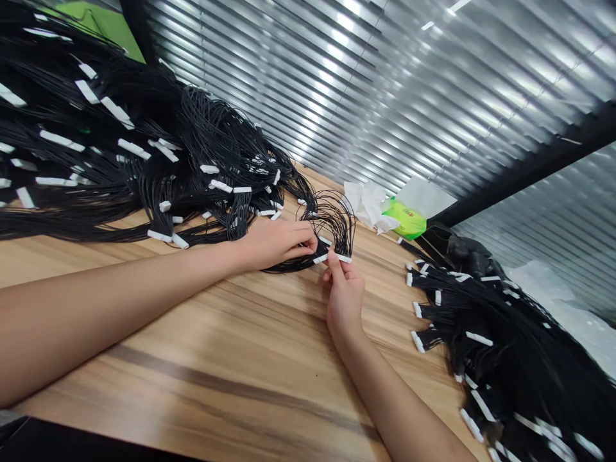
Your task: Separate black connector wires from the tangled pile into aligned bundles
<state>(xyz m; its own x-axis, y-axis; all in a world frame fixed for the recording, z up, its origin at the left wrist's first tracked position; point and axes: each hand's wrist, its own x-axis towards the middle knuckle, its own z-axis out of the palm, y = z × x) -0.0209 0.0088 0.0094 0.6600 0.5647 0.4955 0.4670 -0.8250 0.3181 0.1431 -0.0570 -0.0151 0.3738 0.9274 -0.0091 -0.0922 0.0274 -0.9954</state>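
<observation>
My right hand [345, 295] pinches a white connector [343, 258] between thumb and fingers. From this connector, black wires [344, 221] loop up and back to the left. Close beside it, my left hand [282, 244] has its fingers curled and closed on the black wires of the same harness; its fingertips are partly hidden. Between the hands another white connector [320, 259] shows, and one more white connector [325, 240] lies just behind. The harness runs left into a large heap of wires.
A big heap of black wire harnesses [206, 128] with white connectors covers the left and back of the wooden table [231, 372]. Another harness pile [510, 333] lies at right. White and green plastic bags [407, 218] sit at the back, before a corrugated metal wall [337, 83].
</observation>
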